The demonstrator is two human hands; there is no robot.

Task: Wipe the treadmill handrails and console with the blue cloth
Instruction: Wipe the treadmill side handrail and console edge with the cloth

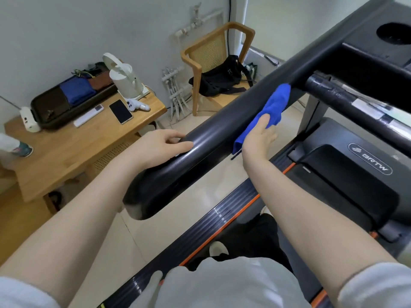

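Observation:
The treadmill's thick black left handrail [213, 127] runs from the lower middle up toward the console [378, 38] at the top right. A blue cloth [270, 107] lies against the rail's inner side, near where a crossbar [329, 94] joins it. My right hand [259, 135] presses the cloth onto the rail with straight fingers. My left hand [160, 147] rests on top of the rail nearer its free end, fingers laid over it. The cloth's lower corner hangs below my right hand.
A wooden table [73, 152] at the left carries a kettle [124, 78], a phone [120, 111], a remote and a black tray. A wooden chair [200, 70] with a black bag stands by the wall. The treadmill belt and motor cover [347, 174] lie below right.

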